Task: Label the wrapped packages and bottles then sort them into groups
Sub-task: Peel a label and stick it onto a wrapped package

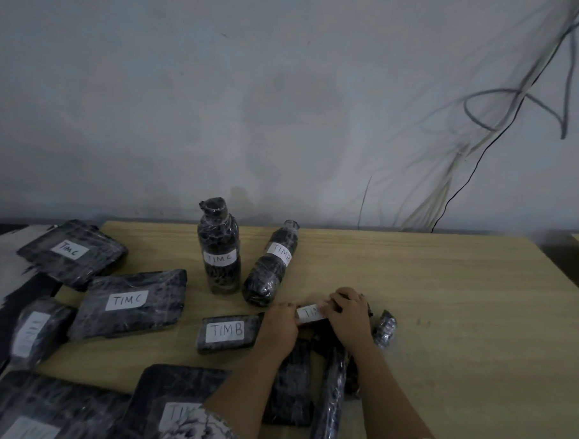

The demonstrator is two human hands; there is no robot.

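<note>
My left hand (278,326) and my right hand (350,313) press a white paper label (310,312) onto a dark wrapped item that they mostly hide. Both hands pinch the label's ends. Two wrapped bottles stand behind them: one marked TIM C (219,246) is upright, one marked TIM B (271,265) leans. A small package marked TIM B (226,332) lies just left of my left hand. A small wrapped bottle (384,328) lies right of my right hand. A long wrapped roll (330,400) lies between my forearms.
Labelled TIM C packages (72,253) (128,303) lie at the left of the wooden table (459,326). More wrapped packages (37,331) (170,403) sit at the near left. Cables (518,106) hang on the wall at the back right.
</note>
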